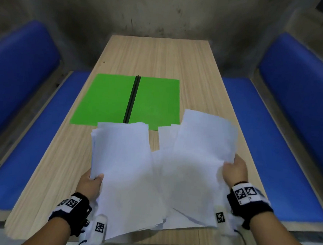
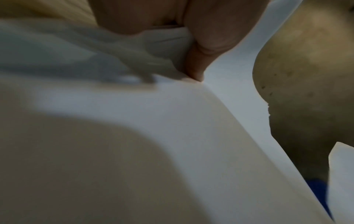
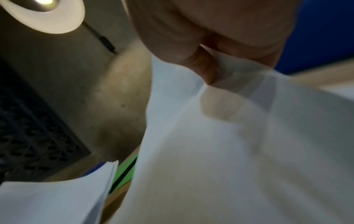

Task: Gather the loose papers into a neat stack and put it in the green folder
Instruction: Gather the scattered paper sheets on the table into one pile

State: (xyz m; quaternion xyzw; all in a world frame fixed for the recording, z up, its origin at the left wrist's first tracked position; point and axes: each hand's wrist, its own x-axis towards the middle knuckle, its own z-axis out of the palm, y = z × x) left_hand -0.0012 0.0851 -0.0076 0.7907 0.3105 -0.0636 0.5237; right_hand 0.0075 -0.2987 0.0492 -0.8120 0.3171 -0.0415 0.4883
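Note:
A green folder (image 1: 109, 99) lies open on the wooden table (image 1: 178, 63), its black spine running down the middle. Nearer to me, several white papers (image 1: 154, 174) are lifted off the table in two fanned, overlapping bunches. My left hand (image 1: 92, 182) grips the left edge of the left bunch (image 2: 191, 121), thumb on top. My right hand (image 1: 234, 170) pinches the right edge of the right bunch (image 3: 220, 151). In the right wrist view a strip of the green folder (image 3: 125, 171) shows between the two bunches.
Blue padded benches (image 1: 18, 81) flank the table on both sides (image 1: 296, 95). A stained concrete wall (image 1: 162, 13) rises behind the table's far end. Bare tabletop lies beyond and to the right of the folder.

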